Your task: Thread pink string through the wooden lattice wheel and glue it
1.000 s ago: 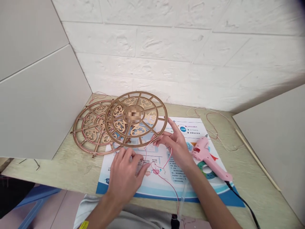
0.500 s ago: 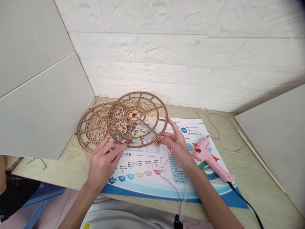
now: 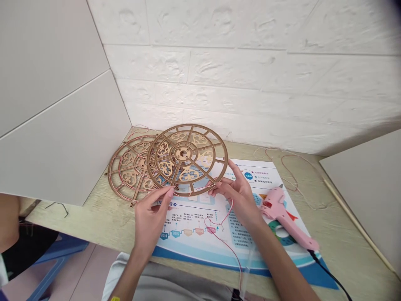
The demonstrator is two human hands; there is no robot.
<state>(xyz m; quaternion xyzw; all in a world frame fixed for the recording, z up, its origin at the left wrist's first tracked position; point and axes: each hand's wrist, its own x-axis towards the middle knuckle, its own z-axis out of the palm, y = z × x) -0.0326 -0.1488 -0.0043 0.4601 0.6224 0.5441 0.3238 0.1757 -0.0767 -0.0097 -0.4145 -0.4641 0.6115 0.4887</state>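
A round brown openwork wheel (image 3: 189, 171) with scroll cut-outs is tilted above the table, its lower right rim gripped by my right hand (image 3: 238, 196). A thin pink-and-white wire (image 3: 230, 250) trails from beneath that hand down to the table's front edge. Along the wheel's lower rim the wire runs toward my left hand (image 3: 153, 209), whose thumb and forefinger are pinched on it beside the rim. A second similar wheel (image 3: 114, 167), with reddish wire around its rings, lies on the table at the left, partly covered by the held one.
A pink glue gun (image 3: 286, 217) with a black cord rests on a printed poster (image 3: 200, 251) at the right. Loose wire (image 3: 296, 179) and a thin rod (image 3: 354, 223) lie beyond it. Grey panels (image 3: 62, 138) flank the table; another person's arm (image 3: 8, 221) shows far left.
The whole view has shifted, so everything sits a little to the right. My left hand has moved slightly right along the rim; my right hand keeps its grip on the wheel.
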